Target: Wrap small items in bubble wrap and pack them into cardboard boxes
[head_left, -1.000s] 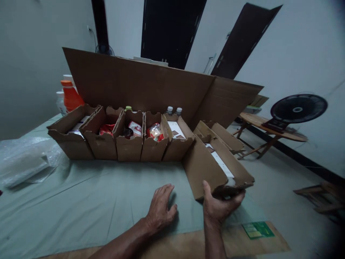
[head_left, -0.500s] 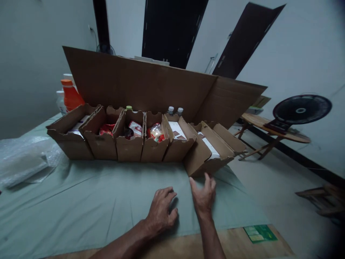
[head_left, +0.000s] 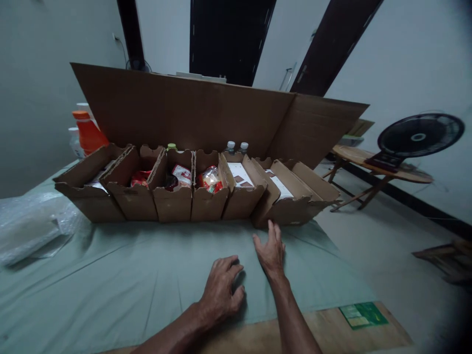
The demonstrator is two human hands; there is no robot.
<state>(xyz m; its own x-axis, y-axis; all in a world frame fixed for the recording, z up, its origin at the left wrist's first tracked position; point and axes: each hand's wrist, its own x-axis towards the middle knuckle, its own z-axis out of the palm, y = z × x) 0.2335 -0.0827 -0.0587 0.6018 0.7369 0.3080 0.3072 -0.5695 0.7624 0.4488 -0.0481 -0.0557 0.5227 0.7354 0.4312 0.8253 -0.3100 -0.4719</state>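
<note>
Head view: your right hand (head_left: pixel 271 250) hovers flat, fingers spread and empty, fingertips just short of the box (head_left: pixel 285 196) at the right end of the row of boxes (head_left: pixel 162 189) on the green cloth (head_left: pixel 129 275). Your left hand (head_left: pixel 221 287) rests on the cloth, fingers loosely curled, holding nothing. A cardboard sheet (head_left: pixel 191 115) stands behind the row; an orange bottle (head_left: pixel 86 132) far left, a fan (head_left: pixel 418 137) right.

Bottles (head_left: pixel 236 146) show only caps behind the cardboard boxes (head_left: pixel 206 196); the box contents are partly hidden, and the fan (head_left: pixel 420 135) is blurred.
</note>
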